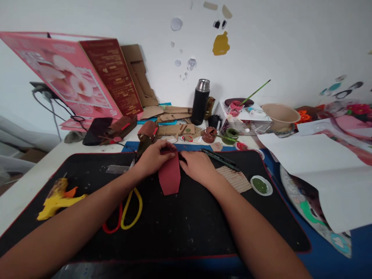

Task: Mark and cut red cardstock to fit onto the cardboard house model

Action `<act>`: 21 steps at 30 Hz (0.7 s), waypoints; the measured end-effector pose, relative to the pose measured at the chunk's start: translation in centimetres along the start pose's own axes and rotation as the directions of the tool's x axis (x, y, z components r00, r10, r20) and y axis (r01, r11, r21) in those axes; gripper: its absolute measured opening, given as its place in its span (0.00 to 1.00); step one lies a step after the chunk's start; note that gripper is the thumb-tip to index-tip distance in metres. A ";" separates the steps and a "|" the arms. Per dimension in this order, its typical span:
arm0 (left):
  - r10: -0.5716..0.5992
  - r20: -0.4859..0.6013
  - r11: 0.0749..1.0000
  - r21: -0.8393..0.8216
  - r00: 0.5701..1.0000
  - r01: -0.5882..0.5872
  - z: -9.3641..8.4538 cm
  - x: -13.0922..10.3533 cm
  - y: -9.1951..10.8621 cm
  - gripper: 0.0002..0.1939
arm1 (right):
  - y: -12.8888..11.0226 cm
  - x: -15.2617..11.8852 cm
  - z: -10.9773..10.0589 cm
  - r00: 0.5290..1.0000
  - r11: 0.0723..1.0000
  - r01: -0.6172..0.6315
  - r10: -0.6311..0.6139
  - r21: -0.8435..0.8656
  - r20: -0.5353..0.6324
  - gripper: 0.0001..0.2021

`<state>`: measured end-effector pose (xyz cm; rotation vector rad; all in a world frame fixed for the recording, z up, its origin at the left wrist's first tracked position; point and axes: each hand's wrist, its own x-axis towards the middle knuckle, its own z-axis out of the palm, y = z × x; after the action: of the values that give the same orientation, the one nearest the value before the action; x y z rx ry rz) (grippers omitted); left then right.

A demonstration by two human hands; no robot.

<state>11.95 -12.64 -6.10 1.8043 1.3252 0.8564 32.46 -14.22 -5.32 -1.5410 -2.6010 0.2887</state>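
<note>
A dark red piece of card (170, 176) with cut-off lower corners lies over the black mat, its lower end toward me. My left hand (154, 158) is closed on its upper part, thumb on the front face and fingers curled over the top. At the upper right edge, my right hand (197, 166) has its fingers bent in against the card; their tips are partly hidden. Scissors (132, 209) with one red and one yellow handle lie below my left forearm. Right of my right hand are a dark green utility knife (222, 159) and corrugated cardboard (235, 179).
A yellow glue gun (56, 201) lies at the left of the black mat (186, 236). Paint jars (209, 134), a black thermos (200, 102) and cardboard scraps stand behind. A lid of green paint (260, 186) and white paper (328, 162) are to the right.
</note>
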 end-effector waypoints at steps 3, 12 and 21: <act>0.047 -0.006 0.992 0.122 0.999 -0.046 0.0 0.0 -0.1 0.14 | 0.0 0.0 0.0 1.000 1.000 0.001 -0.001 -0.003 0.010 0.14; 0.186 0.015 0.943 0.278 0.982 -0.183 -1.7 -2.6 0.6 0.13 | 0.0 0.0 0.0 1.000 1.000 -0.009 0.009 0.007 0.012 0.14; 0.230 0.296 0.808 0.473 0.927 -0.351 -1.1 -9.9 -0.1 0.37 | 0.4 0.2 0.6 0.998 0.998 -0.059 0.059 0.004 -0.023 0.12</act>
<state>8.49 -21.96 -6.56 2.5025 1.2181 0.4351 32.54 -13.90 -5.96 -1.6122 -2.5398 0.2778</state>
